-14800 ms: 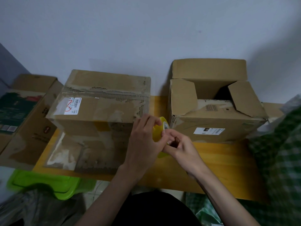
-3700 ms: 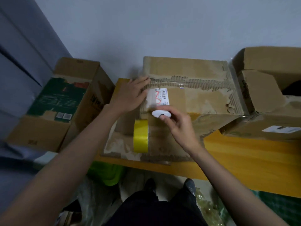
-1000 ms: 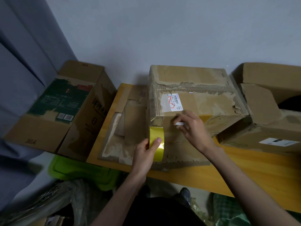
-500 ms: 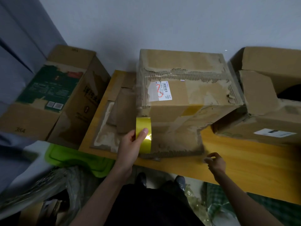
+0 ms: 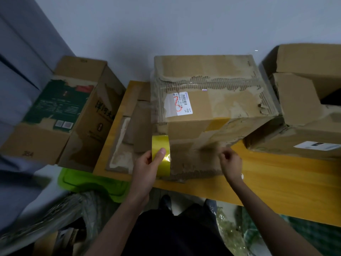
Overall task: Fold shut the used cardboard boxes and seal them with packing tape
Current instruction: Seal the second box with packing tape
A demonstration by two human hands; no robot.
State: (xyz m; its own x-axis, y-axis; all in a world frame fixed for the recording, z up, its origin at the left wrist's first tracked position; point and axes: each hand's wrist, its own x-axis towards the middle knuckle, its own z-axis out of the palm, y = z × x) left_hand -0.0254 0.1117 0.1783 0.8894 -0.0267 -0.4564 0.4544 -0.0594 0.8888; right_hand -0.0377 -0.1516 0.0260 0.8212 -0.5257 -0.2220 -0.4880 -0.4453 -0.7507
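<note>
- Tape roll [image 5: 160,155], yellow, is standing on edge against the near left corner of the middle box [image 5: 208,111], at the front of the wooden table [image 5: 276,182]; the left hand [image 5: 147,169] is gripping it, thumb lying across its outer face and fingers curling behind.
- Being a stiff, light ring with a glossy face, it is probably best held through the core or across its width, since the smooth surface may slip.
- Right hand [image 5: 230,160] is hovering just right of the roll, in front of the middle box's near side; its fingertips are pinched together, though whether they are holding a clear strip of tape I cannot tell.
- Middle box is sitting closed, its top skin torn down to the corrugation beside a white label [image 5: 180,104]; it looks light but weak, so pressing on the edges is likely safer than on the ragged seam.
- Open box [image 5: 304,115], touching the middle box's right side, is waiting with flaps up.
- Green-printed box [image 5: 60,115] is lying left of the middle box, off the table.
</note>
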